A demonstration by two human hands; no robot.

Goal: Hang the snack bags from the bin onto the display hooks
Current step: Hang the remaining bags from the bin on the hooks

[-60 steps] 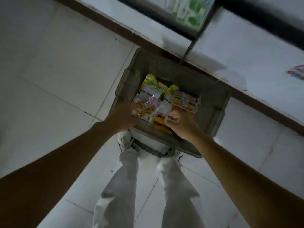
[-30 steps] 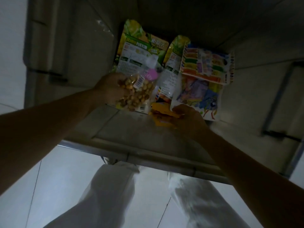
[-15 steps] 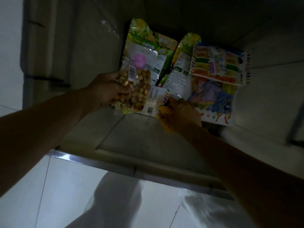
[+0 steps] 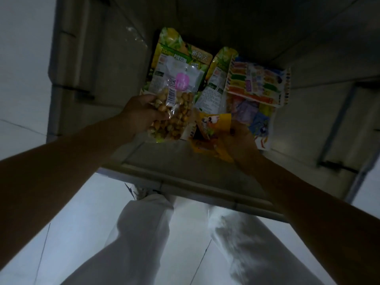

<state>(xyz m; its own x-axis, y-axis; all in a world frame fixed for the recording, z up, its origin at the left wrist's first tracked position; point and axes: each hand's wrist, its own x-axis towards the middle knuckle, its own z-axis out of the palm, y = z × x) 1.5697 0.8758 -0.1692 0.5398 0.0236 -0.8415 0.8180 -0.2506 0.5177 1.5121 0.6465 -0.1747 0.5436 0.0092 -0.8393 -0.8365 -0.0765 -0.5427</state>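
Several snack bags [image 4: 257,83] in bin [image 4: 115,64]

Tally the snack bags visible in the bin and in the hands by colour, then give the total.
Clear bag of nuts: 1
Green bags: 2
Orange bag: 1
Multicoloured bags: 2
Total: 6 visible; any underneath are hidden.

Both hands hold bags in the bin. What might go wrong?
The left hand grips the clear bag of golden round snacks by its filled body, not its top: hanging likely needs a regrip. The right hand pinches a yellow-orange packet touching other packs in the grey plastic bin; they may drag.
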